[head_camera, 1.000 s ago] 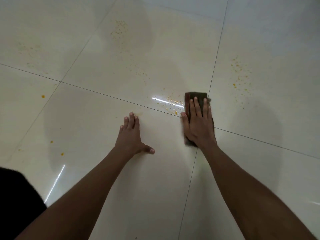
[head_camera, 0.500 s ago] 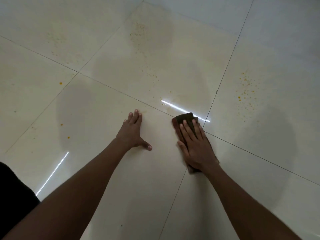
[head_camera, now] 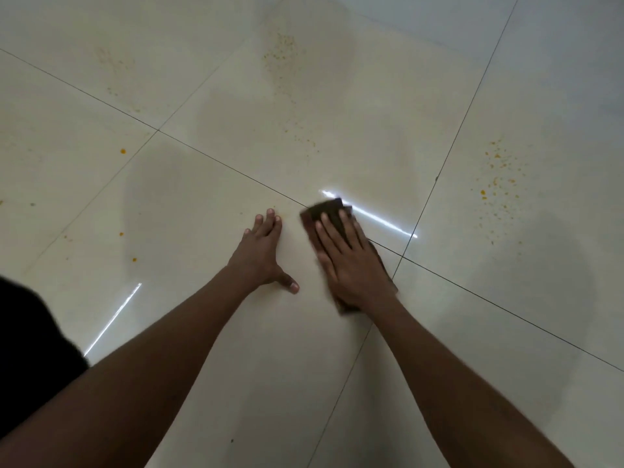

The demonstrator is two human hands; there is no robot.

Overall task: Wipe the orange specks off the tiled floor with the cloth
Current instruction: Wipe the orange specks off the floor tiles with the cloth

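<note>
A dark brown cloth (head_camera: 326, 211) lies flat on the cream tiled floor (head_camera: 202, 332), across a grout line. My right hand (head_camera: 351, 261) presses on it, palm down, fingers spread, covering most of it. My left hand (head_camera: 261, 253) rests flat on the tile just to the left, fingers apart, holding nothing. Orange specks lie in a cluster at the right (head_camera: 496, 177), a fainter patch at the top centre (head_camera: 282, 52), a thin trail (head_camera: 305, 141) beyond the cloth, and single spots at the left (head_camera: 123, 151).
Dark grout lines cross the floor diagonally. Bright streaks of reflected light lie beside the cloth (head_camera: 381, 221) and at lower left (head_camera: 111, 319). A dark piece of clothing (head_camera: 30, 349) fills the lower left corner. Faint specks also mark the upper left tile (head_camera: 114, 62).
My right hand has slid the cloth toward me and to the left, over the specks near the grout line. The left hand has stayed planted. The view has shifted a little.
</note>
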